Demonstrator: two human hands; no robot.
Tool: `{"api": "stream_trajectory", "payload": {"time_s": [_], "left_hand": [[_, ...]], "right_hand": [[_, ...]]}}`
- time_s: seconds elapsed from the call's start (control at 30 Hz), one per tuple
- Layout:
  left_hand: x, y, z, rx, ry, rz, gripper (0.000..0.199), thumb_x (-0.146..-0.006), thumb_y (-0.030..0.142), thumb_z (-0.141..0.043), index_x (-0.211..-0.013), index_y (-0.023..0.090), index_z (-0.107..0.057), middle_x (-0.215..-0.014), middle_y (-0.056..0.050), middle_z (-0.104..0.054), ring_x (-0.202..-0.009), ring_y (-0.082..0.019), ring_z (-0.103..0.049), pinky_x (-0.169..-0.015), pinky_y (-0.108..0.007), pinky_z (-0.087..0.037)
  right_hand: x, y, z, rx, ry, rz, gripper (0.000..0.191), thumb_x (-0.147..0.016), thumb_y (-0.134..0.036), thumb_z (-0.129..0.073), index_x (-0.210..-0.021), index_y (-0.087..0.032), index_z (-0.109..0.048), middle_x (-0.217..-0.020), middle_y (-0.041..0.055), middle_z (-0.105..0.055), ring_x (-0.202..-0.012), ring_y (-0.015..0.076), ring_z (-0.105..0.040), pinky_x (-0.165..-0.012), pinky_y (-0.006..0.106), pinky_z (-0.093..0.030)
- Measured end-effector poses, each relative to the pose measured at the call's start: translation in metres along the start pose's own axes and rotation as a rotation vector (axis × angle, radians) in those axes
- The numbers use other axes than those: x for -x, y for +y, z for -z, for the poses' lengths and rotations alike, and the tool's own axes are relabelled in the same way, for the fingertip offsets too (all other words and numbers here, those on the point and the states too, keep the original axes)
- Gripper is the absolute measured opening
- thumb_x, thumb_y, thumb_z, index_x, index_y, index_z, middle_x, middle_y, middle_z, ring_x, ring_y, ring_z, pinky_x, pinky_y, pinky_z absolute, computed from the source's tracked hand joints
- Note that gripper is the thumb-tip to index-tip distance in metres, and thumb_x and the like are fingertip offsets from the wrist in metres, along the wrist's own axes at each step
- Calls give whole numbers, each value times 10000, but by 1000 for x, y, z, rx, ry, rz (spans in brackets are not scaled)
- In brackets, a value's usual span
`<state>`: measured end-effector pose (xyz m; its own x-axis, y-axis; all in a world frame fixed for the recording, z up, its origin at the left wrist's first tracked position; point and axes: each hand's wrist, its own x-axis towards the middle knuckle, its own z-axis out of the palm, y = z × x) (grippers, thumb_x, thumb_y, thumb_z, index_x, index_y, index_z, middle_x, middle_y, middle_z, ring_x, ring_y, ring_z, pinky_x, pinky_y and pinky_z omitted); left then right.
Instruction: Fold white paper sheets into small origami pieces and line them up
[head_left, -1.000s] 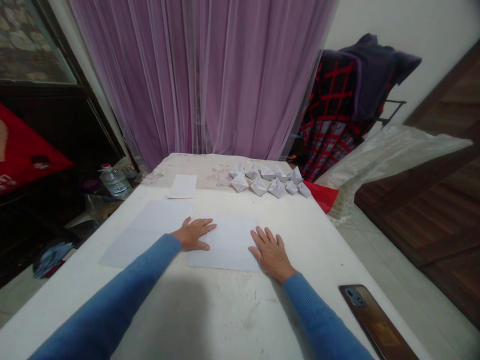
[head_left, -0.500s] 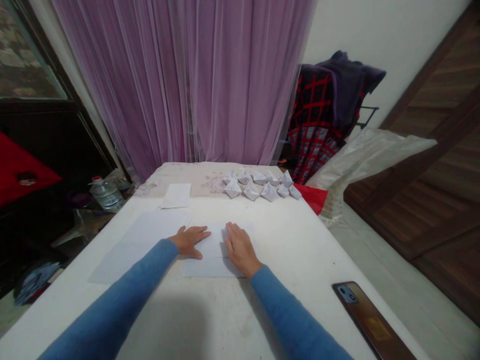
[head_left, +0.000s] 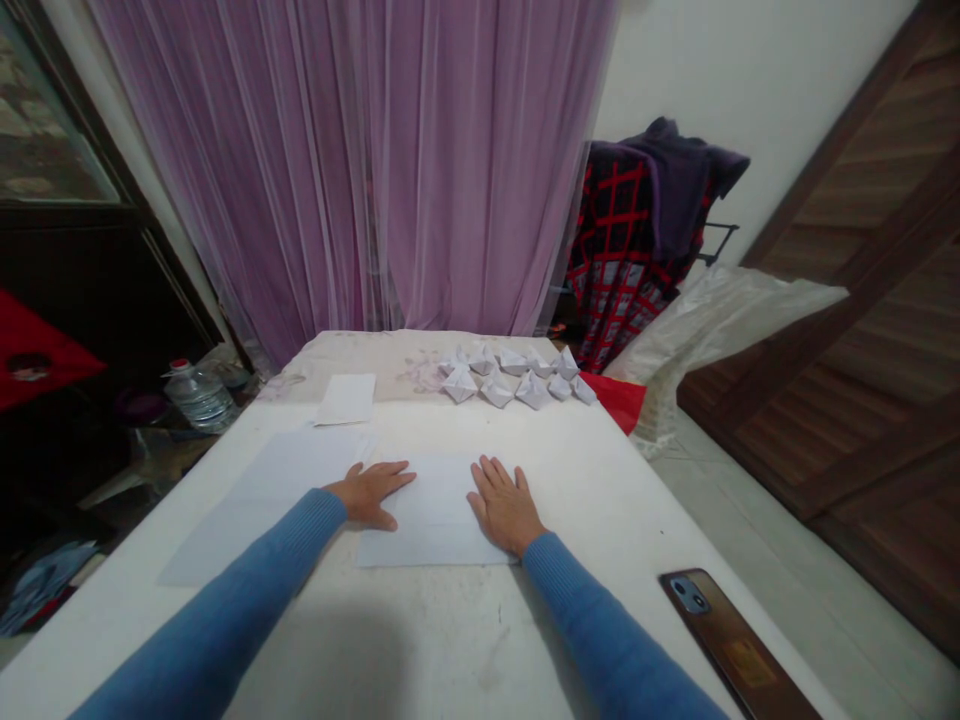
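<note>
A sheet of white paper (head_left: 435, 515) lies flat on the table in front of me, with a faint crease across it. My left hand (head_left: 369, 494) rests open on its left side, fingers spread and pointing right. On the right side of the same sheet, my right hand (head_left: 507, 507) lies flat with its fingers apart. Larger white sheets (head_left: 240, 510) are spread to the left, partly under my left forearm. Beyond them sits a smaller white paper piece (head_left: 346, 399). Several folded paper boats (head_left: 496, 388) stand in two rows at the far right.
A phone (head_left: 731, 640) lies face down near the right edge of the white table (head_left: 600, 500). Something red (head_left: 619, 400) sticks out past the boats. A water bottle (head_left: 201, 397) stands left of the table. Purple curtains (head_left: 480, 180) hang behind it.
My right hand has moved right across the sheet and its fingers have spread. The part of the sheet that stood raised or folded under it now lies flat. The view has shifted slightly.
</note>
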<state>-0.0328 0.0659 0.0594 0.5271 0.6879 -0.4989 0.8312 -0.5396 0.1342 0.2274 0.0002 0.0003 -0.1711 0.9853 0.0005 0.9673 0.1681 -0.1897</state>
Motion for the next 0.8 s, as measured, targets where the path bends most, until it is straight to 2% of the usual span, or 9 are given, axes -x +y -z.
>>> {"api": "stream_trajectory", "payload": {"time_s": [0.1, 0.13, 0.17, 0.23, 0.33, 0.4, 0.47, 0.57, 0.8], "left_hand": [[2, 12, -1, -24, 87, 14, 821, -712, 491, -687, -1444, 280, -381, -1546, -132, -290, -1403, -371, -295, -1070, -678, -215], [1, 22, -4, -32, 187, 34, 717, -745, 504, -660, -1390, 256, -470, -1497, -142, -387, -1366, -370, -366, -1071, -671, -230], [-1, 35, -8, -40, 264, 58, 604, -826, 478, -584, -1365, 217, -504, -1482, -158, -408, -1362, -360, -374, -1088, -666, -199], [-10, 66, -21, -42, 375, 66, 495, -943, 414, -415, -1379, 190, -484, -1510, -136, -370, -1406, -310, -312, -1142, -615, -130], [-35, 110, -44, -12, 510, 69, 478, -994, 339, -273, -1437, 215, -401, -1525, -78, -364, -1417, -249, -303, -1160, -539, -211], [-51, 126, -57, 41, 661, 106, 473, -991, 327, -273, -1427, 225, -426, -1493, -81, -418, -1395, -261, -348, -1144, -543, -253], [-63, 129, -65, 57, 716, 161, 478, -988, 348, -286, -1430, 233, -426, -1497, -75, -411, -1396, -271, -346, -1139, -547, -263], [-68, 120, -72, 47, 731, 209, 493, -982, 388, -305, -1437, 236, -418, -1509, -68, -393, -1404, -273, -329, -1145, -521, -266], [-52, 90, -79, 5, 763, 272, 581, -954, 504, -339, -1436, 192, -429, -1510, -132, -370, -1403, -324, -320, -1131, -534, -273]], "right_hand": [[2, 4, 1, -1, 2, -7, 543, -987, -393, -270, -1483, -179, -319, -1565, 75, -242, -1443, 241, -202, -1147, 543, -108], [2, 4, 1, -3, 4, -7, 543, -986, -393, -269, -1482, -178, -321, -1564, 75, -243, -1443, 240, -202, -1148, 541, -106], [2, 4, 1, -4, 3, -8, 543, -986, -392, -269, -1483, -179, -322, -1564, 74, -242, -1443, 239, -202, -1148, 538, -103], [2, 3, 0, -4, -3, -11, 544, -984, -388, -267, -1484, -181, -319, -1566, 72, -237, -1444, 238, -198, -1148, 538, -98], [2, 4, 0, 8, -21, -7, 542, -979, -361, -264, -1490, -184, -305, -1571, 71, -217, -1451, 235, -176, -1146, 542, -98], [2, 5, 0, 18, -29, -3, 544, -975, -347, -263, -1494, -188, -297, -1573, 70, -208, -1454, 232, -168, -1147, 542, -101], [3, 5, -1, 24, -24, 1, 545, -974, -347, -259, -1494, -188, -295, -1572, 69, -209, -1454, 232, -172, -1147, 543, -107], [3, 5, -2, 32, -4, 4, 544, -980, -363, -249, -1491, -184, -304, -1567, 69, -228, -1451, 237, -183, -1147, 545, -114], [2, 4, -4, 41, -2, -8, 539, -977, -358, -281, -1487, -187, -315, -1564, 72, -236, -1447, 247, -194, -1144, 553, -116]]}}
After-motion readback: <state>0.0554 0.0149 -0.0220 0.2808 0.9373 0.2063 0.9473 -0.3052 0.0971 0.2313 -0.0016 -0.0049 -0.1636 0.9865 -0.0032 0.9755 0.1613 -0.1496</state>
